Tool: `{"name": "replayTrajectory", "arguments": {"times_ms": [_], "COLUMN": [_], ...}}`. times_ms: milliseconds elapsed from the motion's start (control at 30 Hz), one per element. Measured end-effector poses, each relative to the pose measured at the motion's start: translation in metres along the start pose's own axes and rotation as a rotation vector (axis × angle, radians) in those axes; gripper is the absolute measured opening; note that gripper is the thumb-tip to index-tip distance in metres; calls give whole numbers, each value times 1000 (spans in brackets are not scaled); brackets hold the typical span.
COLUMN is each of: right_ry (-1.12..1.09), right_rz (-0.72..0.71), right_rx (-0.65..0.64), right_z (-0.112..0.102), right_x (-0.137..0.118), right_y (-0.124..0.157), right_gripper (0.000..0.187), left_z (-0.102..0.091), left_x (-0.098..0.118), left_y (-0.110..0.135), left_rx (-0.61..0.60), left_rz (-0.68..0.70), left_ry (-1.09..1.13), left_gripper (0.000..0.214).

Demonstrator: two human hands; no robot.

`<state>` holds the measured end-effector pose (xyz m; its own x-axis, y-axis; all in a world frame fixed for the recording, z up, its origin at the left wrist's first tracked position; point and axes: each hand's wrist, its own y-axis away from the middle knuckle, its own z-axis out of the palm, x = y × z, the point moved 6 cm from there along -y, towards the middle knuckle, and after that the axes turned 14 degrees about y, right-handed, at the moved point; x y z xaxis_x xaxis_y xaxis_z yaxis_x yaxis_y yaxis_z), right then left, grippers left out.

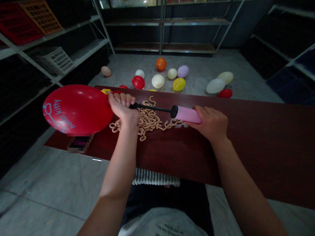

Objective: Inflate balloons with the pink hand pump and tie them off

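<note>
My left hand (123, 106) is closed around the neck of an inflated red balloon (77, 108) with light blue print, pinching it onto the black nozzle of a hand pump. The balloon hangs out past the left end of the dark red table (246, 144). My right hand (211, 123) grips the pink barrel of the pump (185, 114), whose black rod runs left to the balloon. Under the rod lies a heap of beige loose clips (147, 121) on the table.
Beyond the table, several inflated balloons (157, 81) in red, orange, yellow, white and lilac lie on the grey floor. Metal shelving lines the left, back and right walls, with plastic crates (52, 59) on the left racks. A blurred patch sits at the table's left front corner.
</note>
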<state>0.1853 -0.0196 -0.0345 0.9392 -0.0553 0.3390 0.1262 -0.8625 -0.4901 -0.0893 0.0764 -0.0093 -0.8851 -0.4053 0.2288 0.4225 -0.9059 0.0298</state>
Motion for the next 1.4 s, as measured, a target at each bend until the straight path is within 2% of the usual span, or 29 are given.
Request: {"name": "replayTrajectory", "arguments": {"times_ms": [200,367,500,900,1133,1267,1400], "right_ry": [-117,-194,-217,-158,-5,67,129], "right_rz": [3,28,38,40,41,28,40], "right_rx": [-28,-39,-63,33,18,57,100], "right_z": [-7,-15,-13,-14,-3,0,0], "right_x": [-21,-36,-39,-40,-28,-17,-4], "right_y": [-3,-3,-3,-7,-6,-5,-5], "right_gripper": [63,61,62,66,62,54,56], "left_z": [5,11,9,6,-6,-12,-15], "left_x": [-20,-44,-50,-38,-25,-16,-6], "left_y": [18,41,44,28,6,-6,-11], "left_rx": [-13,-52,-70,-82,-12,49,111], "left_rz": [-57,-125,-141,-145,-89,-76,-64], "left_ry": [-131,-141,-147,-103,-65,-19,0], "left_gripper": [52,55,55,55,50,47,46]}}
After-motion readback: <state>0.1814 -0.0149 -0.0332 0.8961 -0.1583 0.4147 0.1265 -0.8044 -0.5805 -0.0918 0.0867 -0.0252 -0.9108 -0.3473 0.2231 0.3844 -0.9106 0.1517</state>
